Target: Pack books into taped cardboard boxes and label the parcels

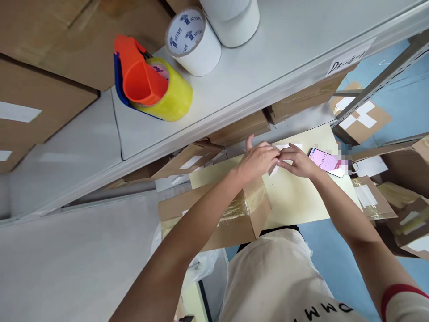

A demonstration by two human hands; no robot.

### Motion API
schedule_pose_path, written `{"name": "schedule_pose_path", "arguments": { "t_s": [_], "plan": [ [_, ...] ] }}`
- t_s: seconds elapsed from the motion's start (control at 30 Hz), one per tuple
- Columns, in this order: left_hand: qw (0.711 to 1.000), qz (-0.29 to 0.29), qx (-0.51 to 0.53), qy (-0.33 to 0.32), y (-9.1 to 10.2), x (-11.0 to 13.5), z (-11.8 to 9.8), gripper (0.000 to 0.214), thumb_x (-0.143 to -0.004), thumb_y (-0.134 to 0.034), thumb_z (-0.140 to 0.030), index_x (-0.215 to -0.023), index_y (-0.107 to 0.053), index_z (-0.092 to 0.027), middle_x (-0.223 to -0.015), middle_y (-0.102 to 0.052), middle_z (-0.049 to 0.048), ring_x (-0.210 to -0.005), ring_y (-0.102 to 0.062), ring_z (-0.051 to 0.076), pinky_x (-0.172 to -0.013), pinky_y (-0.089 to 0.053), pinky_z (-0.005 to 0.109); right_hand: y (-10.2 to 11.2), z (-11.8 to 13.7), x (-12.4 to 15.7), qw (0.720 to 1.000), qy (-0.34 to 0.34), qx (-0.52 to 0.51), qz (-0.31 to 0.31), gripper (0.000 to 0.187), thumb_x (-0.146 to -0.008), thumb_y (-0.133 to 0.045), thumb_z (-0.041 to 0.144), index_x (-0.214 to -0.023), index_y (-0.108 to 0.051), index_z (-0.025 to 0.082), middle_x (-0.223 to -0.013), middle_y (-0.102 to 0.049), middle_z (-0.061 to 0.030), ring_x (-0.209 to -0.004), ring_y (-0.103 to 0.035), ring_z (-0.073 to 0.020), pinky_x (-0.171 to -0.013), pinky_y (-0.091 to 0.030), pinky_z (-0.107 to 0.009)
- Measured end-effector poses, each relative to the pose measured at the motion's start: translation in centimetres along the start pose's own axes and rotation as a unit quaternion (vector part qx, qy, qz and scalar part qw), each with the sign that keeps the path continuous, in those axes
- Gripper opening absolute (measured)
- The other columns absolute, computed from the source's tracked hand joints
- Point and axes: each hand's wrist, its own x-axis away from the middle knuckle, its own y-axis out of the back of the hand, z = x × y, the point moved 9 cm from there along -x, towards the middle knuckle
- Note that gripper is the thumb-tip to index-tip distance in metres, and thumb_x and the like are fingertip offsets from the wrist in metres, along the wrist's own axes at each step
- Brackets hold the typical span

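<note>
My left hand (257,160) and my right hand (299,162) meet over a pale yellow table (301,201), both pinching a small white paper label (284,152) between the fingertips. A taped cardboard box (214,219) sits on the table under my left forearm. A phone (325,162) with a lit pink screen lies just right of my right hand.
A grey shelf (268,58) above carries an orange and blue tape dispenser (140,82) with a yellow roll, plus white tape rolls (194,40). Cardboard boxes (50,67) stand at the upper left, under the shelf, and several labelled ones (362,114) lie on the blue floor at right.
</note>
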Motion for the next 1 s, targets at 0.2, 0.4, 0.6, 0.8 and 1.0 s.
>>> {"name": "schedule_pose_path", "arguments": {
  "t_s": [0.2, 0.4, 0.6, 0.8, 1.0],
  "plan": [
    [0.998, 0.056, 0.011, 0.034, -0.9, -1.1, 1.3, 0.028, -0.096, -0.048, -0.026, -0.082, -0.072, -0.024, -0.095, -0.073, 0.0016, -0.112, -0.055, 0.024, -0.113, -0.012, 0.058, 0.0, -0.5, 0.3, 1.000, -0.009, 0.020, -0.012, 0.043, -0.098, -0.042, 0.055, -0.087, -0.070, 0.025, -0.096, -0.075, -0.0056, -0.092, -0.068, -0.0231, -0.112, -0.028, -0.055],
    [0.994, 0.046, 0.030, 0.092, -0.8, -1.7, 3.2, 0.027, -0.094, -0.049, -0.024, -0.079, -0.071, -0.022, -0.097, -0.073, 0.0031, -0.105, -0.060, 0.024, -0.106, -0.024, 0.051, 0.1, -0.6, 0.9, 0.999, -0.003, 0.004, -0.051, 0.048, -0.097, -0.039, 0.059, -0.081, -0.069, 0.025, -0.095, -0.075, -0.0045, -0.090, -0.070, -0.0215, -0.116, -0.026, -0.055],
    [0.991, -0.031, 0.016, 0.126, 1.0, -1.9, 5.8, 0.026, -0.096, -0.046, -0.025, -0.086, -0.069, -0.021, -0.098, -0.073, 0.0044, -0.099, -0.063, 0.022, -0.095, -0.030, 0.041, 0.6, -2.3, 2.1, 0.997, -0.038, -0.003, -0.063, 0.046, -0.096, -0.041, 0.061, -0.085, -0.068, 0.025, -0.084, -0.074, -0.0041, -0.081, -0.069, -0.0222, -0.114, -0.032, -0.057],
    [0.964, -0.147, -0.030, 0.217, 3.9, 0.5, 7.9, 0.027, -0.098, -0.043, -0.025, -0.089, -0.068, -0.023, -0.101, -0.071, 0.0047, -0.102, -0.061, 0.023, -0.102, -0.023, 0.045, 1.2, -6.7, 3.3, 0.979, -0.140, -0.042, -0.141, 0.052, -0.088, -0.050, 0.067, -0.105, -0.068, 0.021, -0.107, -0.072, -0.0136, -0.097, -0.067, -0.0282, -0.086, -0.054, -0.047],
    [0.961, -0.173, 0.000, 0.215, 5.1, 2.4, 5.4, 0.028, -0.100, -0.042, -0.027, -0.089, -0.067, -0.023, -0.098, -0.072, 0.0036, -0.100, -0.061, 0.023, -0.102, -0.022, 0.045, 2.5, -6.1, 5.0, 0.936, -0.246, -0.060, -0.244, 0.055, -0.086, -0.051, 0.068, -0.103, -0.065, 0.018, -0.087, -0.069, -0.0081, -0.067, -0.062, -0.0188, -0.062, -0.052, -0.034]
  ]
}}
